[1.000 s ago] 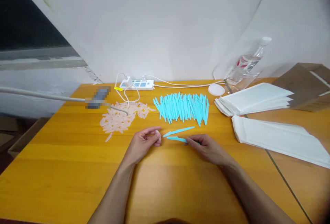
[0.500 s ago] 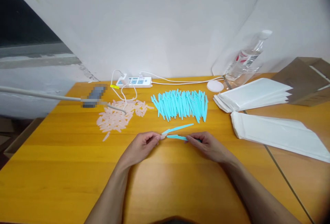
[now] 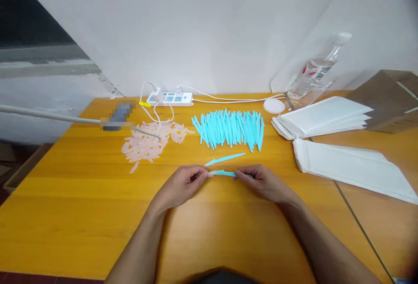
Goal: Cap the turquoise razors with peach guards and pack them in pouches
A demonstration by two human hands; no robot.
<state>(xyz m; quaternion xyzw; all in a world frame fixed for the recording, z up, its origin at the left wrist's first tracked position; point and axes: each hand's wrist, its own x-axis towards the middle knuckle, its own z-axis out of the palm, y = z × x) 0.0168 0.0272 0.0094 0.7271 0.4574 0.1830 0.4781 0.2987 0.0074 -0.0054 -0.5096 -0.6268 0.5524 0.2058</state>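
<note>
1. The stick (image 3: 227,174) is on my side of the blue pile (image 3: 228,130), its left end touching a pale cap (image 3: 210,174).
2. My right hand (image 3: 263,182) pinches the stick, my left hand (image 3: 184,184) the cap.
3. A loose stick (image 3: 226,158) lies just this side of the pile.
4. Other caps (image 3: 148,143) spread left of the pile; white bags (image 3: 329,117) lie to its right, a power strip (image 3: 186,99) behind and left.
</note>
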